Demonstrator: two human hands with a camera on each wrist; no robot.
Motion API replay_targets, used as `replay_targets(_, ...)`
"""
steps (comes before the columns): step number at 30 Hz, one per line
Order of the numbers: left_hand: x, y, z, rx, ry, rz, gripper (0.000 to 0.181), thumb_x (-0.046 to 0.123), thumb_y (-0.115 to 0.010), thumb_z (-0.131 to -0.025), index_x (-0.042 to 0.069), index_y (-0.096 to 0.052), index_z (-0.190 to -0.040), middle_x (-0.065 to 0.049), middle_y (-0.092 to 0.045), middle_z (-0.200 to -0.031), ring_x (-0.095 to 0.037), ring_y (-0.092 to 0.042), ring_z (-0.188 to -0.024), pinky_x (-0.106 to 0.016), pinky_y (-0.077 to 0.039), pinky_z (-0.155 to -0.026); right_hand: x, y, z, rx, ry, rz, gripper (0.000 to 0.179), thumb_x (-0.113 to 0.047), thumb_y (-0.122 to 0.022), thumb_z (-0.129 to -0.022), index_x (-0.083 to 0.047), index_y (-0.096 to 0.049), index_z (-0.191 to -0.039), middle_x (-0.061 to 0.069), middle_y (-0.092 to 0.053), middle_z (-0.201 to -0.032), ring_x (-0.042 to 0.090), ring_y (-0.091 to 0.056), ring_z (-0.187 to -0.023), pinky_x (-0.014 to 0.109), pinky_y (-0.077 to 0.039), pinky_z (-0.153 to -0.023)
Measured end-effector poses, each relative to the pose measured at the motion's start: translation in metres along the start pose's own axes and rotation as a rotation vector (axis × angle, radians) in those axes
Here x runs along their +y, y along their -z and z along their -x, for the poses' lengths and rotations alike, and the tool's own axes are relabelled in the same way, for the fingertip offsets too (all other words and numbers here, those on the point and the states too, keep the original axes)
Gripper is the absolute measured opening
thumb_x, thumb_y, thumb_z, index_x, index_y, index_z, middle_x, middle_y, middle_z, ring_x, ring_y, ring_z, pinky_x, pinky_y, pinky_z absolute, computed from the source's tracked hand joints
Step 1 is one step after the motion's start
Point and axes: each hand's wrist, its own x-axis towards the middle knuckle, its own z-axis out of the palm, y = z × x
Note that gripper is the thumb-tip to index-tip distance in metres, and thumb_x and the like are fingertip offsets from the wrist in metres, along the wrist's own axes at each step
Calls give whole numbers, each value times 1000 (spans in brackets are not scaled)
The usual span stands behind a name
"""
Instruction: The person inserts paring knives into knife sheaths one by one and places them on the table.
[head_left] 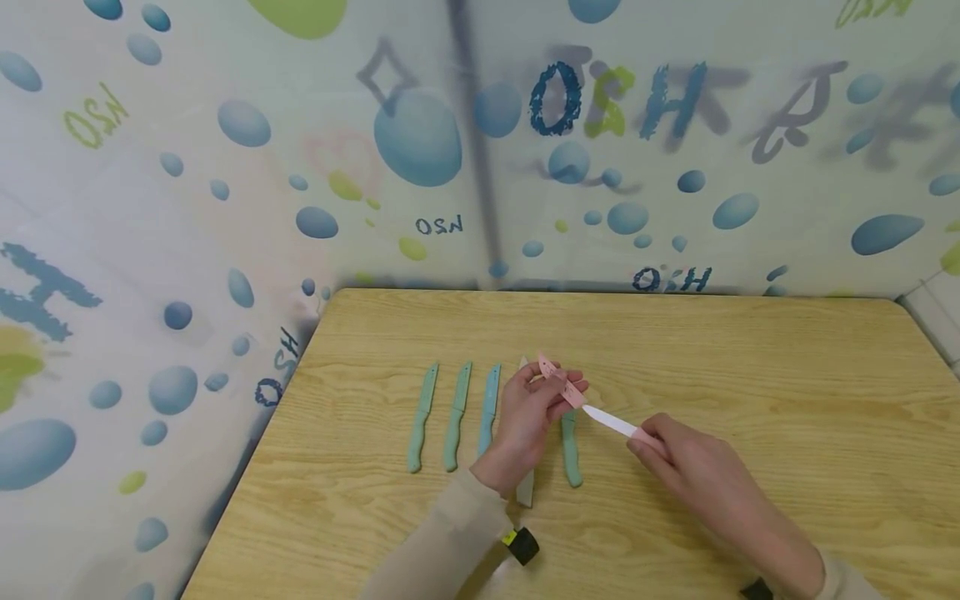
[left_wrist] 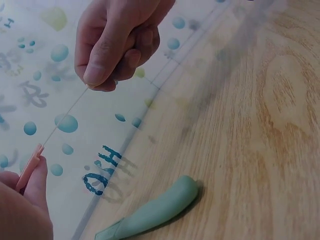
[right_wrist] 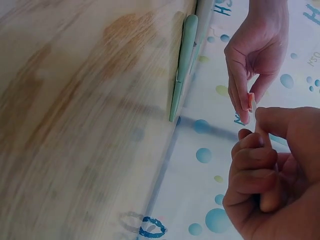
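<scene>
My left hand (head_left: 525,417) pinches a pink blade sheath (head_left: 573,396) between thumb and fingers, above the row of knives. In my right hand (head_left: 705,479) is the pink handle of a small paring knife (head_left: 609,420), its white blade aimed left at the sheath. The blade's tip is right at the sheath's mouth. Seen edge-on in the left wrist view, the blade is a thin line between the right hand (left_wrist: 117,45) and the pink sheath (left_wrist: 31,167). In the right wrist view, curled right fingers (right_wrist: 255,160) wrap the handle.
On the wooden table (head_left: 750,358) lie sheathed knives in a row: two green ones (head_left: 422,417) at left, a blue one (head_left: 489,404), a beige one (head_left: 526,492) partly under the left arm, and another green one (head_left: 572,454). A patterned wall covering (head_left: 420,250) stands behind.
</scene>
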Motion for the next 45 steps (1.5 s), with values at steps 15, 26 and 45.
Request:
replay_targets(15, -5, 0, 0, 8, -27, 0, 31, 2, -57, -105, -13, -45, -129, -27, -71, -119, -33, -74, -106, -35, -60, -91, -8, -7, -1, 68, 20, -11, 10, -15, -76, -95, -14, -65, -95, -13, -39, -67, 2, -34, -54, 22, -33, -46)
replay_targets(26, -7, 2, 0, 4, -27, -6, 24, 1, -55, -105, -10, -47, -125, -26, -71, -120, -32, -73, -107, -35, -60, -91, -10, -10, -2, 64, 40, 10, 10, -14, -76, -95, -12, -66, -96, -13, -38, -66, 0, -32, -52, 21, -32, -44)
replay_targets(45, -9, -4, 1, -25, -26, 9, 23, 1, -55, -105, -10, -47, -124, -31, -68, -124, -33, -72, -110, -35, -59, -93, -14, -11, -5, 46, 38, 15, 12, -15, -75, -97, -10, -65, -94, -12, -39, -63, 0, -32, -50, 20, -31, -42)
